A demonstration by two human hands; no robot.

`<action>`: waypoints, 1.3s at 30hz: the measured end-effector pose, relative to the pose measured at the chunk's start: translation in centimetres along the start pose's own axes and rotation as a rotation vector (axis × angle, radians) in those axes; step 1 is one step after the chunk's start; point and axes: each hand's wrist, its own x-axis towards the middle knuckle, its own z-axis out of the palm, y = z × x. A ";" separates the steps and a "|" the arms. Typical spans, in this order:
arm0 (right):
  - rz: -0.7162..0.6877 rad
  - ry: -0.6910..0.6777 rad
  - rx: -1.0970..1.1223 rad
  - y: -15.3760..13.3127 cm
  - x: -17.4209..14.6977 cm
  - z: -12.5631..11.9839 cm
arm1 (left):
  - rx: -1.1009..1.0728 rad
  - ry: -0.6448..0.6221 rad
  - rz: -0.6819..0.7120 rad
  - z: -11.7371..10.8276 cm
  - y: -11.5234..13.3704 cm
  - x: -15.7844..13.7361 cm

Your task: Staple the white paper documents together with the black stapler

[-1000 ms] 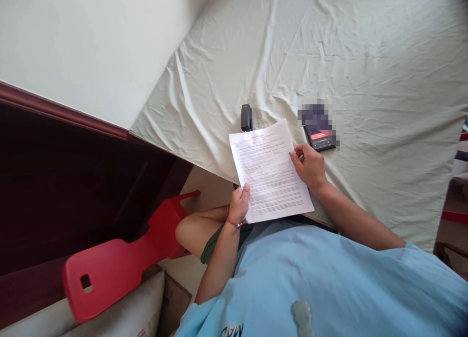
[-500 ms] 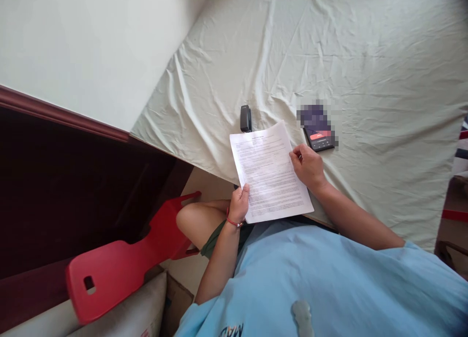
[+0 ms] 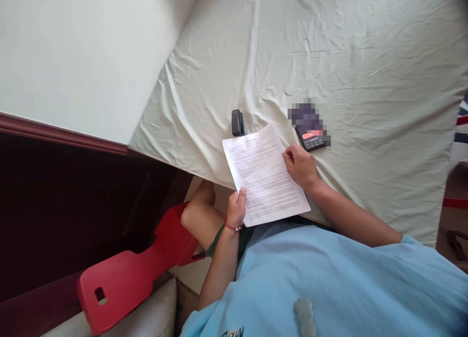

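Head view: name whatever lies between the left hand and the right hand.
The printed paper, as the head view shows: it spans the stretch from the left hand, which grips its left edge, to the right hand at its right edge.

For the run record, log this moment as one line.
left hand: holds printed paper by left edge | right hand: at its right edge | on cloth: phone, black device
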 end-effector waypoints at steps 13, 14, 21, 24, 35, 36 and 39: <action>-0.024 0.041 0.082 0.2 -0.1 0.0 | 0.014 -0.005 0.055 0.4 -0.1 -0.2; -0.028 0.044 0.083 0.2 -0.1 -0.1 | 0.013 -0.005 0.059 0.4 -0.1 -0.2; -0.042 0.034 0.064 0.3 -0.1 0.0 | 0.044 -0.012 0.057 0.2 -0.2 -0.2; -0.038 0.032 0.062 0.4 -0.1 0.1 | 0.049 -0.011 0.060 0.1 -0.2 -0.1; -0.023 0.023 0.054 0.3 -0.1 0.1 | 0.046 -0.003 0.036 0.3 0.5 -0.3; -0.024 0.022 0.054 0.2 -0.1 0.1 | 0.046 -0.002 0.033 0.3 0.5 -0.2; -0.020 0.023 0.042 0.2 -0.1 0.1 | 0.054 0.002 0.038 0.2 0.4 -0.1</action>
